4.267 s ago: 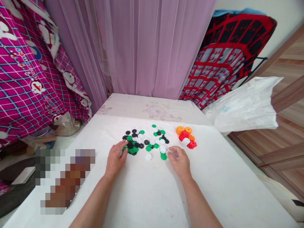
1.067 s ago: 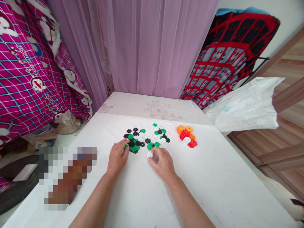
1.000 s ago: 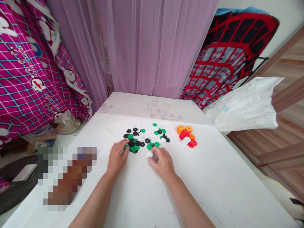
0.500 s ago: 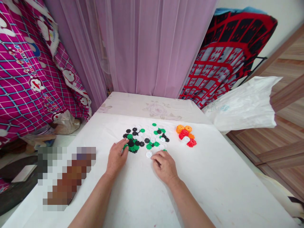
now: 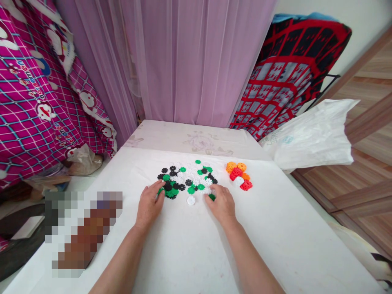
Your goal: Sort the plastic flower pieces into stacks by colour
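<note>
Small notched plastic discs, like snowflake building pieces, lie spread on the white table. My left hand (image 5: 150,203) rests at the left edge of a pile of green and black discs (image 5: 172,191), thumb and fingers apart, fingertips touching the pile. My right hand (image 5: 223,203) is at the near right side of the white discs (image 5: 192,173), thumb and forefinger parted. Its fingertips reach a white disc, and a green disc (image 5: 212,197) shows between thumb and finger. One white disc (image 5: 191,200) lies alone between my hands.
To the right sits a group of orange, red and white discs (image 5: 239,174). A blurred-out object (image 5: 88,232) lies on the table's left side. A white plastic bag (image 5: 315,139) stands beyond the right edge. Purple curtains (image 5: 183,61) hang behind the table (image 5: 183,253).
My right hand has moved away from the lone white disc, up and to the right, onto the edge of the white discs; its fingers have parted. My left hand has stayed about still.
</note>
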`<state>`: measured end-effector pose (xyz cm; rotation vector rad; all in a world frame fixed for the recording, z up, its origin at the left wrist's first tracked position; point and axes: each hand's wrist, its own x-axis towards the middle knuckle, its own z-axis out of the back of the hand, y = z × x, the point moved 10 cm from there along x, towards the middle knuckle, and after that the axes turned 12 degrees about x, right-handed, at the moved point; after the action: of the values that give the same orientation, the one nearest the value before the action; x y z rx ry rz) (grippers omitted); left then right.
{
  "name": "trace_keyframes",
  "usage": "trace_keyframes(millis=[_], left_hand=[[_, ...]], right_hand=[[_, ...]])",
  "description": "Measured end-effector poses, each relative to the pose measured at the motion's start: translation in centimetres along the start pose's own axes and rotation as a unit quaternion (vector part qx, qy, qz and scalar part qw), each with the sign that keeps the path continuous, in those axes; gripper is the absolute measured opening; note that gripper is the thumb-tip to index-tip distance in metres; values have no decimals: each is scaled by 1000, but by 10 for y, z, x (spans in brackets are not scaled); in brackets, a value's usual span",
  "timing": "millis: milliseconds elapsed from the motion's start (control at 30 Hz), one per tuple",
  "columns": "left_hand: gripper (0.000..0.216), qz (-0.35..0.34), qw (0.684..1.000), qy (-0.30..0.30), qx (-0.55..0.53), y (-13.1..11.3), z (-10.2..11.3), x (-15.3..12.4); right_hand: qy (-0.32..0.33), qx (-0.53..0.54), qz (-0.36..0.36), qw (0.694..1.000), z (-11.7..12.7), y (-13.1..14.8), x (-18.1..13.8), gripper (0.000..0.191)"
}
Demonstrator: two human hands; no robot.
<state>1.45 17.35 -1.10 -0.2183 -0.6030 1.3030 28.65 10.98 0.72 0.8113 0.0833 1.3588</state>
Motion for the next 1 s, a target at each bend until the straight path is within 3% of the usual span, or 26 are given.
trace_keyframes(millis=[233, 367, 567, 1000], left_hand=[[37, -1, 1000, -2, -1, 1, 1, 0], [37, 1, 1000, -1, -6, 0, 1, 0], [37, 6, 1000, 4, -8, 0, 1, 0], [36, 2, 1000, -3, -2, -1, 2, 0]], right_hand=[[-16, 29, -34, 999, -4, -11, 1, 22], [-50, 103, 0, 993, 4, 6, -7, 23], [22, 140, 80, 987, -13, 55, -23, 25], [31, 114, 92, 989, -21, 62, -21, 20]])
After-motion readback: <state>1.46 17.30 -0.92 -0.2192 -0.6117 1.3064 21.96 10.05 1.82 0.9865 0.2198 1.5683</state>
